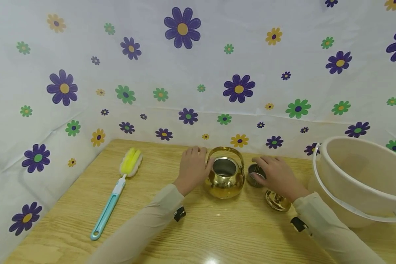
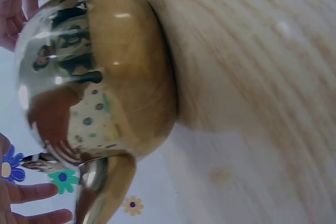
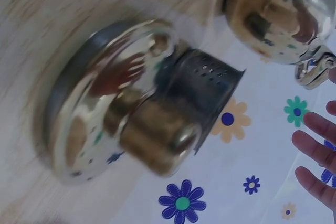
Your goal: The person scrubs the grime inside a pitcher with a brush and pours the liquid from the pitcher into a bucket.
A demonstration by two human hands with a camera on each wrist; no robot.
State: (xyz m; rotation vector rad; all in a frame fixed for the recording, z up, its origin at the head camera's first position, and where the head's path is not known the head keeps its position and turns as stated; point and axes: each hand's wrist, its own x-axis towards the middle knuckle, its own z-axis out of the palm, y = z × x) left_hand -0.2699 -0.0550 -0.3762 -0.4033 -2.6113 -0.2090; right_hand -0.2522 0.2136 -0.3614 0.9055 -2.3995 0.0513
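Note:
A shiny gold teapot (image 1: 225, 187) stands uncovered on the table with its hoop handle raised. My left hand (image 1: 192, 169) is at its left side, over the spout (image 2: 102, 187); whether it touches the metal I cannot tell. In the left wrist view its fingers (image 2: 34, 192) are spread apart. To the teapot's right is a perforated metal strainer (image 1: 256, 176), partly covered by my right hand (image 1: 277, 176). That hand hovers with loose fingers (image 3: 315, 148) and nothing in its grasp. Below it lies the gold lid (image 1: 278, 201), knob (image 3: 163, 135) up.
A bottle brush (image 1: 110, 201) with a yellow sponge head and blue handle lies on the left of the wooden table (image 1: 198, 234). At the right stands a large cream bucket (image 1: 349, 183) with a bail handle. A flower-printed sheet (image 1: 198, 73) hangs behind.

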